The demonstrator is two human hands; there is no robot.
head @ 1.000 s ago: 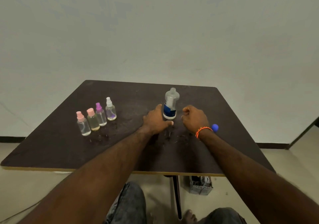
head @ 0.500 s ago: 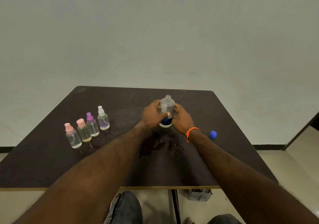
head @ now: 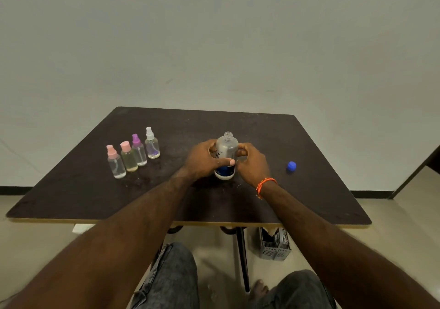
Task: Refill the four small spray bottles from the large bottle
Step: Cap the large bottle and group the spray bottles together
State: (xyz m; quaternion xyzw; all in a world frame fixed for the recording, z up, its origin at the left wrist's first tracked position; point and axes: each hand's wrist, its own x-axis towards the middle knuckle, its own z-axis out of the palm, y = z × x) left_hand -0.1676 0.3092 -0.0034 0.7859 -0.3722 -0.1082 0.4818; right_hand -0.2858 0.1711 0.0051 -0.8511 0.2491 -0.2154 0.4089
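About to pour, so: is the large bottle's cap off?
Off. The large bottle shows a bare threaded neck; the blue cap lies apart on the table.

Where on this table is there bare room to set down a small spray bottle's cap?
Bare table lies along the far edge behind the large bottle, between the spray bottles and the left hand, and around the blue cap at right. The middle is crowded: the right hand also grips the bottle.
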